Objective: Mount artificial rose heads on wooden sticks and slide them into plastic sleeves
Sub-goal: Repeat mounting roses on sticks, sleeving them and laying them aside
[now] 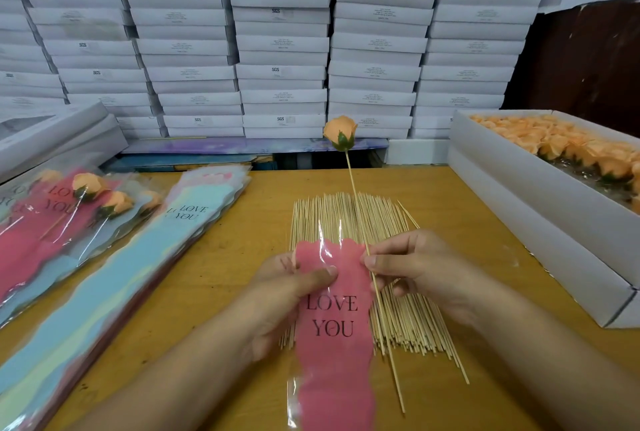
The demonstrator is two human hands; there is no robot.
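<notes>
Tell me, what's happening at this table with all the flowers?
A person is packaging fake roses. The right hand pinches a wooden stick topped with an orange rose head; the left hand holds a pink "LOVE YOU" sleeve. The rose is not in the sleeve yet. Finished ones lie at left.

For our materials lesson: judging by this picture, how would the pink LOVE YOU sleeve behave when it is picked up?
Probably floppy: the pink sleeve looks like thin film, and the left hand pinches it near its top edge. Likely slippery, given the glossy glare on its clear edges. It looks very light, so it may shift easily.
</notes>
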